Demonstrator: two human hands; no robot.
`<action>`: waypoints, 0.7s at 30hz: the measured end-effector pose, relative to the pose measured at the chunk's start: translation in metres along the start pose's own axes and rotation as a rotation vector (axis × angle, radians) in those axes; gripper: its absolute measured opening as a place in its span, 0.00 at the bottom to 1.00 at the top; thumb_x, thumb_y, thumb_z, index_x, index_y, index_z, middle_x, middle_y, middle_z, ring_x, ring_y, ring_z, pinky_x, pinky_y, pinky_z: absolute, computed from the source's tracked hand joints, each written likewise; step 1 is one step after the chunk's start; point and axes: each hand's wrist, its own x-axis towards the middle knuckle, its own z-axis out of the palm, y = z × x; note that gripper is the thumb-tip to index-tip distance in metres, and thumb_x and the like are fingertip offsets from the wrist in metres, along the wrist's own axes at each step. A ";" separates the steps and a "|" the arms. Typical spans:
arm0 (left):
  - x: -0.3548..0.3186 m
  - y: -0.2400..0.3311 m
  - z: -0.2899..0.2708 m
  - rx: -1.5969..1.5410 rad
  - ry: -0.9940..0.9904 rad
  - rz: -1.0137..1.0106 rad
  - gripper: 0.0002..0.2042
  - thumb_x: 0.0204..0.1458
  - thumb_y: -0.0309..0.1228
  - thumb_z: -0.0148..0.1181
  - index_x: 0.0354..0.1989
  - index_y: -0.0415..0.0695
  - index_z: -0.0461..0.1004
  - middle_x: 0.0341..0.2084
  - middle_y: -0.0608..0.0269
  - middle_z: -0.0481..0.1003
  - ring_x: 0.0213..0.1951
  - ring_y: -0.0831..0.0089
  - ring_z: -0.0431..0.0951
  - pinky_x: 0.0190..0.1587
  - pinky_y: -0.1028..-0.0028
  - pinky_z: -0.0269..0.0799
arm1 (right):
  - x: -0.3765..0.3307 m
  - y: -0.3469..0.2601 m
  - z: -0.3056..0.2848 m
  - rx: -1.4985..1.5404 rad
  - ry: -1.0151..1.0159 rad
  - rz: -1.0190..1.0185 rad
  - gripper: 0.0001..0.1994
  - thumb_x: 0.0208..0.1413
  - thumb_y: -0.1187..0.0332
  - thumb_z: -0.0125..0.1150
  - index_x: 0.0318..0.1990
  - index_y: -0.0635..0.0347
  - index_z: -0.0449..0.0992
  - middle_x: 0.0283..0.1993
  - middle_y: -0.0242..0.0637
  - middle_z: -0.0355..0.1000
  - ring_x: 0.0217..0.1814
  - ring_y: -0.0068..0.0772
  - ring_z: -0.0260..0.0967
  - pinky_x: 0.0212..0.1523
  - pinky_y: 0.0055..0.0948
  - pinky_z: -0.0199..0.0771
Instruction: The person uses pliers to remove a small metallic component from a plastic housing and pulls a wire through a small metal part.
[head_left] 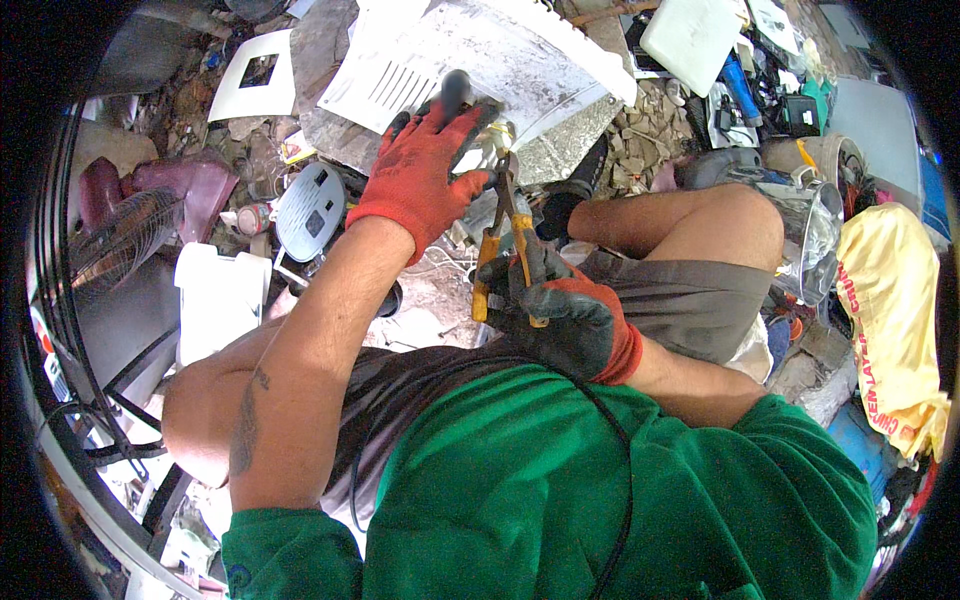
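Note:
My left hand (415,180), in a red glove with dark fingertips, reaches over the near edge of a dirty white slotted plastic panel (500,60). Its fingers are stretched and the thumb stands apart; the fingertips are partly blurred. A dark rounded shape there is too smeared to name. My right hand (570,315), in a matching glove, grips pliers (522,235) with yellow handles spread apart. The jaws point up, close to the left thumb, beside a small shiny yellowish piece (497,136). Whether the jaws or the left fingers touch that piece, I cannot tell.
A grey slab (570,140) lies under the panel. At left are a pale oval cover (311,212), a white plastic part (222,300) and a wire fan guard (125,240). A yellow sack (890,310) lies at right. Rubble and plastic scraps surround my bent legs.

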 end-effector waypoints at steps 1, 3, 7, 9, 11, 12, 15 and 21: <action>-0.001 -0.001 0.001 0.002 0.007 -0.002 0.34 0.51 0.46 0.62 0.67 0.59 0.57 0.65 0.42 0.56 0.65 0.44 0.58 0.69 0.55 0.48 | 0.001 0.000 0.001 0.029 -0.008 0.001 0.26 0.51 0.67 0.62 0.59 0.56 0.64 0.57 0.41 0.67 0.58 0.38 0.68 0.60 0.41 0.67; -0.001 0.000 0.001 0.004 0.015 -0.003 0.35 0.50 0.46 0.63 0.67 0.54 0.59 0.63 0.40 0.59 0.66 0.46 0.57 0.69 0.57 0.48 | 0.001 -0.002 0.005 0.088 -0.021 -0.001 0.26 0.51 0.66 0.61 0.58 0.57 0.65 0.56 0.40 0.68 0.57 0.38 0.68 0.59 0.40 0.68; -0.001 0.007 -0.003 -0.010 0.038 0.007 0.35 0.49 0.47 0.63 0.66 0.51 0.60 0.63 0.40 0.60 0.66 0.48 0.57 0.68 0.57 0.49 | 0.004 0.010 -0.016 0.088 -0.005 -0.080 0.14 0.57 0.72 0.56 0.50 0.66 0.73 0.50 0.39 0.72 0.48 0.30 0.72 0.51 0.28 0.73; -0.001 0.005 0.000 0.003 0.038 0.002 0.36 0.49 0.47 0.63 0.66 0.51 0.59 0.63 0.40 0.60 0.66 0.48 0.57 0.68 0.57 0.49 | 0.004 0.011 -0.019 -0.015 -0.014 -0.106 0.13 0.57 0.71 0.57 0.49 0.65 0.74 0.49 0.39 0.73 0.49 0.31 0.72 0.50 0.28 0.72; -0.002 0.001 0.002 0.022 0.040 -0.002 0.36 0.49 0.48 0.63 0.66 0.51 0.59 0.63 0.40 0.60 0.66 0.48 0.58 0.68 0.56 0.49 | 0.006 0.010 -0.015 -0.138 -0.009 -0.163 0.12 0.57 0.70 0.57 0.48 0.64 0.74 0.49 0.39 0.73 0.49 0.32 0.71 0.50 0.30 0.72; -0.001 0.001 0.003 0.030 0.039 0.002 0.36 0.49 0.48 0.63 0.66 0.51 0.59 0.63 0.40 0.60 0.66 0.48 0.58 0.68 0.56 0.49 | 0.006 0.010 -0.016 -0.290 -0.020 -0.261 0.12 0.57 0.70 0.57 0.47 0.63 0.75 0.49 0.39 0.73 0.49 0.33 0.71 0.50 0.31 0.72; -0.001 0.001 0.004 0.026 0.044 0.004 0.36 0.48 0.48 0.63 0.67 0.52 0.59 0.63 0.39 0.60 0.66 0.47 0.57 0.68 0.56 0.50 | 0.004 0.013 -0.022 -0.726 -0.003 -0.545 0.12 0.57 0.69 0.58 0.47 0.62 0.75 0.49 0.40 0.74 0.49 0.35 0.71 0.51 0.34 0.71; -0.002 0.004 0.000 -0.020 0.035 -0.005 0.36 0.49 0.48 0.63 0.67 0.53 0.59 0.63 0.38 0.59 0.66 0.46 0.56 0.68 0.55 0.49 | 0.004 0.024 -0.018 -0.119 0.042 -0.257 0.13 0.59 0.65 0.57 0.47 0.61 0.73 0.49 0.43 0.73 0.50 0.44 0.73 0.51 0.40 0.74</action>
